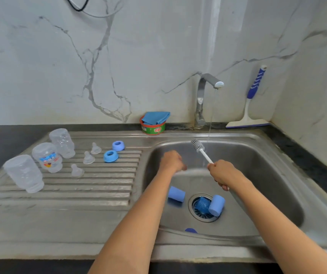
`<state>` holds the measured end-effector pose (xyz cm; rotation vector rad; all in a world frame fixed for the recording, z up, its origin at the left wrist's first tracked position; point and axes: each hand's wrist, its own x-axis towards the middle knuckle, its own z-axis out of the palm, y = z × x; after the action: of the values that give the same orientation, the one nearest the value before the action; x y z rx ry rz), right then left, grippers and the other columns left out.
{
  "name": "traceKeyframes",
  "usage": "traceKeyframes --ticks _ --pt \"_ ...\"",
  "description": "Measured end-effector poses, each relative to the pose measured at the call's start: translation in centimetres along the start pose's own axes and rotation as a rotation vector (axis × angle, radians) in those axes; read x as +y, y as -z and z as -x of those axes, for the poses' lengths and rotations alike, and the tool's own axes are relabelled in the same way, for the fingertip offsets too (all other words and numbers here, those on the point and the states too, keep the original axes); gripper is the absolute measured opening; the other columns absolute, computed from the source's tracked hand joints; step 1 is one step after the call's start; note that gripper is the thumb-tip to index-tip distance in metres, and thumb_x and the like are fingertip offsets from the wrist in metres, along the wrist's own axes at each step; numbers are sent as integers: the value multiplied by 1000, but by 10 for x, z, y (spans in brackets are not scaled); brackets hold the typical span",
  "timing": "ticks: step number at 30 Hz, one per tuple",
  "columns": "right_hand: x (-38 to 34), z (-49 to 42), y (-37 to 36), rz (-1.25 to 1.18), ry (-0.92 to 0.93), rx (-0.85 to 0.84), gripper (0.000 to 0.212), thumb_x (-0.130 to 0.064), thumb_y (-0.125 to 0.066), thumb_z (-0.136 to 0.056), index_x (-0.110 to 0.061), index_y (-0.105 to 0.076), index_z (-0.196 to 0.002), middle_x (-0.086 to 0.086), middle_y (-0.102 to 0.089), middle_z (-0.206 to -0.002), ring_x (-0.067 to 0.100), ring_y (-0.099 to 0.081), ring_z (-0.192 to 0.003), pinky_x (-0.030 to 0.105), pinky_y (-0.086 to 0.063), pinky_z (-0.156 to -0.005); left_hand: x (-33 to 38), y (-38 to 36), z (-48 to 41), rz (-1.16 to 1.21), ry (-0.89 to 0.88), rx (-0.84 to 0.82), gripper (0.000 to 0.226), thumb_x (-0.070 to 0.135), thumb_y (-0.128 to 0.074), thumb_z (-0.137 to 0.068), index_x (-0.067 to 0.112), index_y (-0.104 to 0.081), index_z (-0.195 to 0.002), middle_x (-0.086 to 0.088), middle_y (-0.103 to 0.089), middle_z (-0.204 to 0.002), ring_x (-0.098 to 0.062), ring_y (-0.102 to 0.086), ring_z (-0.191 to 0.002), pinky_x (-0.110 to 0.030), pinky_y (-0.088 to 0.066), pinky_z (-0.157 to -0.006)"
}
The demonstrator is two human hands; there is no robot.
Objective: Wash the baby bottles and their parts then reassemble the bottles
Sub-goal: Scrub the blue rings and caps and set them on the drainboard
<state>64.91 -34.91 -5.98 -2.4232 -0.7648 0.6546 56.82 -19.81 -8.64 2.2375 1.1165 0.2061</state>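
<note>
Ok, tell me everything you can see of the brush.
The brush is slim: a thin white handle, plastic by its look, and a small head of grey-white bristles. It slants up and left over the sink, head uppermost, close to the thin stream from the tap; whether water hits it is unclear. The right hand grips the handle's lower part.

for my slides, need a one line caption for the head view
Right hand holds a brush under the running tap; bottles, teats and rings sit on the drainboard, caps in the sink.
</note>
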Motion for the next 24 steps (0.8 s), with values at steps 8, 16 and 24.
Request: traceKeyframes --ticks 8,16,24 --pt "24 -8 -6 0 -11 15 28 -27 -33 -98 -6 -52 -97 6 -50 -68 18 -44 -47 21 -34 -40 18 -83 7 -476 -190 -527 63 18 -79 -77 11 -50 -133 -10 -50 -134 -25 -53 -118 -32 -45 -92" --pt "27 -13 -5 -1 -15 -7 29 -24 -35 -100 -4 -53 -110 8 -50 -81 15 -41 -55 25 -35 -49 24 -90 17 -718 -121 -579 76 29 -83 -72 1 -46 -132 -12 -56 -131 -27 -59 -113 -34 -49 -87" --pt "24 -11 -6 -12 -11 -17 29 -21 -35 -100 -1 -54 -110 4 -42 -70 15 -39 -55 24 -34 -48 46 -62 59 -763 -8 -714 51 30 -68 -88 2 -56 -129 -10 -59 -125 -18 -53 -92 -20 -43 -55"
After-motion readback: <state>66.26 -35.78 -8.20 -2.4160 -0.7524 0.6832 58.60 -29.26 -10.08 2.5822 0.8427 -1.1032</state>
